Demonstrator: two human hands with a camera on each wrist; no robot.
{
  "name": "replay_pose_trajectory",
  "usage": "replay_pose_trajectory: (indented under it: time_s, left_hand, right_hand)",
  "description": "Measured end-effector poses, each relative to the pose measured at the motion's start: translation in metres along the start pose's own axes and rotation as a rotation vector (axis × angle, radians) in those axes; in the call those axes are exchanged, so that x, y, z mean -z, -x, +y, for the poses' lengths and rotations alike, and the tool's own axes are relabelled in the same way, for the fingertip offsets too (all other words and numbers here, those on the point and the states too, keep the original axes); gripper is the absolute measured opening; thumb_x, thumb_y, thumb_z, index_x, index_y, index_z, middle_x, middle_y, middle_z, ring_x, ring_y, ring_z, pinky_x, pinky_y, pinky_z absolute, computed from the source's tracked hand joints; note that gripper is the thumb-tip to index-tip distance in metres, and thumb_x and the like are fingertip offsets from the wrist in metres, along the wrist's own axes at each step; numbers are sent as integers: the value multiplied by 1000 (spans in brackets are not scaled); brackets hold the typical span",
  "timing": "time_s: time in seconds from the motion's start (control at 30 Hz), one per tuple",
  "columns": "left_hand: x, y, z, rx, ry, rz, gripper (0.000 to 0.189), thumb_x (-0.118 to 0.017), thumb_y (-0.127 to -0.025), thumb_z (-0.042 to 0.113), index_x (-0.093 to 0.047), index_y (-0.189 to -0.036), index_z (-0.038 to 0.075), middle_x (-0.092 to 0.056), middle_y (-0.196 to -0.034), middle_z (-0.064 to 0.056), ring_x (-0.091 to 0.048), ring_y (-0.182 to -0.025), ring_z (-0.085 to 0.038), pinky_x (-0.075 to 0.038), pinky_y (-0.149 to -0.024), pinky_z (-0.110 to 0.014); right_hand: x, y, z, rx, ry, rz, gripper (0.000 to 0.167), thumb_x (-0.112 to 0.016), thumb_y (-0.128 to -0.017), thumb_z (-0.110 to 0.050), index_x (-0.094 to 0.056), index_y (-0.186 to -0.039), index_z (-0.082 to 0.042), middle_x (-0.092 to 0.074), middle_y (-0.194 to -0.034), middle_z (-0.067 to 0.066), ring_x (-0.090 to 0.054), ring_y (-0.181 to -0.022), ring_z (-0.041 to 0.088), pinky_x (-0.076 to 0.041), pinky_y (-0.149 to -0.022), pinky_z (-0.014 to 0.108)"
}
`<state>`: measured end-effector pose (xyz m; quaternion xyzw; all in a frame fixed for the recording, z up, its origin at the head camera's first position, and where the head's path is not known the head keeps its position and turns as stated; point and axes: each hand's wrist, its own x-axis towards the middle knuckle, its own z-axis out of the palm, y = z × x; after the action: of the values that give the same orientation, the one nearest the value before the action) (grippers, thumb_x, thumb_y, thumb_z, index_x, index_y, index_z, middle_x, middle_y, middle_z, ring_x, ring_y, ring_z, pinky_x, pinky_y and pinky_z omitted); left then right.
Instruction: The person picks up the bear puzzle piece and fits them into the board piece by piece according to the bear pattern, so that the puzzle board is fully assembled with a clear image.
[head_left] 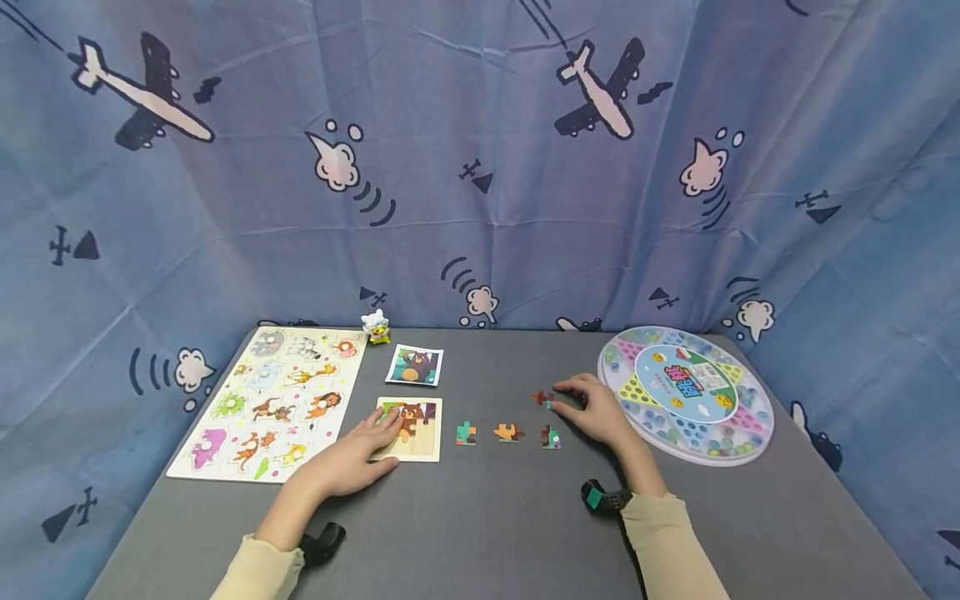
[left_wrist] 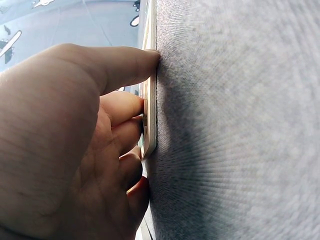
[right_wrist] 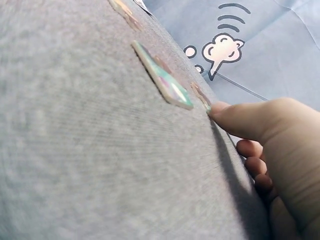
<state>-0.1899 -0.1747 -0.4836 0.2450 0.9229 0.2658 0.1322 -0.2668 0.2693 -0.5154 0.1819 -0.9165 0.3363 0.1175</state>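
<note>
In the head view, my left hand rests on a square wooden puzzle board with a brown bear partly pictured in it. Its fingers lie over the board's left side, and the thumb sits against the near edge. My right hand is at a small brown-and-green puzzle piece, thumb tip touching its end while the index finger stretches past it. Between the hands lie a green puzzle piece, an orange-brown puzzle piece and a green-and-dark puzzle piece.
A bear picture card lies behind the board. A large animal puzzle board is at the left, with a small white-and-yellow figurine by its far corner. At the right lies a round game board. A patterned curtain hangs behind the table.
</note>
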Motion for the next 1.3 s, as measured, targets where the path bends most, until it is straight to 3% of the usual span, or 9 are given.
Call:
replay_pose_trajectory:
  time_s: [0.57,1.0,1.3]
  left_hand:
    - [-1,-1,-2,9,2,-4,67,-62,-108,30,-38,-163,2,-23,-175,-15,-10,-163,-42,-16,-130,-63]
    - [-1,0,0,21,4,2,66,-61,-108,29,-37,-164,2,-24,-175,-14,-10,-163,-41,-16,-130,-63]
    - [0,1,1,4,9,7,66,-61,-108,28,-38,-163,1,-24,-175,-15,-11,-163,-42,-16,-130,-63]
  right_hand:
    - [-3,1,0,17,31,5,27,-88,-89,-17,-81,-113,-7,-71,-111,11,-66,-96,26,-55,-81,40]
    - [-5,0,1,35,36,-17,23,-84,-93,-16,-80,-114,-9,-70,-115,13,-67,-105,31,-57,-91,51]
    - [-5,1,-2,37,34,-19,23,-84,-93,-15,-79,-113,-7,-72,-112,11,-65,-103,29,-54,-90,50]
